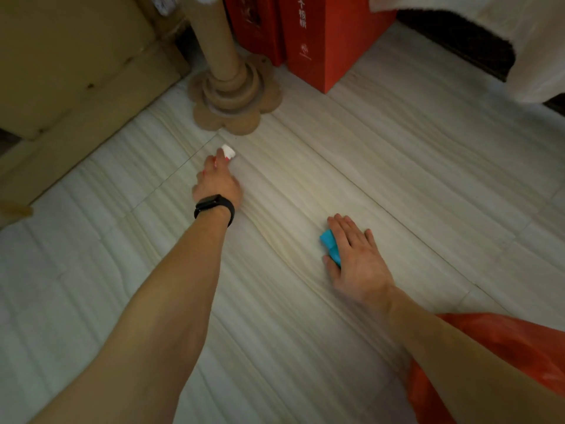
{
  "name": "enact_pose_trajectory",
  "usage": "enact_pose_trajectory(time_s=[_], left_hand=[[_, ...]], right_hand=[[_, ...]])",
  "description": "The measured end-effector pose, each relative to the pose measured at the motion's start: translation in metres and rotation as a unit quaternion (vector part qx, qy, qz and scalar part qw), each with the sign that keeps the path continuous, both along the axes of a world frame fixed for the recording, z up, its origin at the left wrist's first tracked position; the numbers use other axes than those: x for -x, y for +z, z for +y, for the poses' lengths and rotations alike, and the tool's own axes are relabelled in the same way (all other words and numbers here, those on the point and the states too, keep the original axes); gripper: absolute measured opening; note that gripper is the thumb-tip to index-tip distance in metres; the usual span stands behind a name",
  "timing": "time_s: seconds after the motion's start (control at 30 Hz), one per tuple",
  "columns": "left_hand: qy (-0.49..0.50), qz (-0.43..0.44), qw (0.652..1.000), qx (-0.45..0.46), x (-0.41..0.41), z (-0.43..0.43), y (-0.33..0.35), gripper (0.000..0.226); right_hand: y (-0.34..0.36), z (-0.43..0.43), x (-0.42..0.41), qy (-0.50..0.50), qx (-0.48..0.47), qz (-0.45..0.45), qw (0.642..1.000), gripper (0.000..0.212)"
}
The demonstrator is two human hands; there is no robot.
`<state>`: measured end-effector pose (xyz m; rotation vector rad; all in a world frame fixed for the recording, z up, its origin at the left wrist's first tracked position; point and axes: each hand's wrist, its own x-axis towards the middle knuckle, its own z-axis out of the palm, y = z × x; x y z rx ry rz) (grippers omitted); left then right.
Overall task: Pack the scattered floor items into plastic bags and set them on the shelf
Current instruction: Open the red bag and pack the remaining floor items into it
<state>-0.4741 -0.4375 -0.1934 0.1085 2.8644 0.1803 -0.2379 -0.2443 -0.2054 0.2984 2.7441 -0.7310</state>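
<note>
My left hand [217, 183], with a black band on the wrist, reaches far forward over the pale floor. Its fingertips are closed on a small white item [228, 151] with pink marks. My right hand [356, 255] lies flat on the floor with fingers spread, covering most of a small blue item [329, 241] that shows at the hand's left side. An orange-red plastic bag [519, 347] lies at the lower right, partly under my right forearm.
A tan post on a flower-shaped base [235, 99] stands just beyond the white item. Two red boxes [333, 41] stand behind it. A cardboard box [70, 62] fills the upper left. A white cloth-covered piece of furniture [504, 32] is at the upper right.
</note>
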Motion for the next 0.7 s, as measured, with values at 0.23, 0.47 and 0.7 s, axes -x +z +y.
enact_pose_trajectory(time_s=[0.23, 0.47, 0.7], left_hand=[[-0.061, 0.06, 0.996, -0.009, -0.045, -0.044, 0.011, 0.038], [-0.106, 0.036, 0.992, -0.056, -0.172, -0.069, -0.008, 0.046], [-0.129, -0.102, 0.986, 0.01, -0.265, -0.066, 0.005, 0.052]], right_hand=[[-0.001, -0.002, 0.001, -0.005, -0.007, 0.003, 1.0, 0.07], [0.011, -0.026, -0.005, -0.006, -0.113, -0.003, 0.994, 0.075], [0.059, -0.073, -0.018, 0.021, -0.008, -0.273, 0.962, 0.084]])
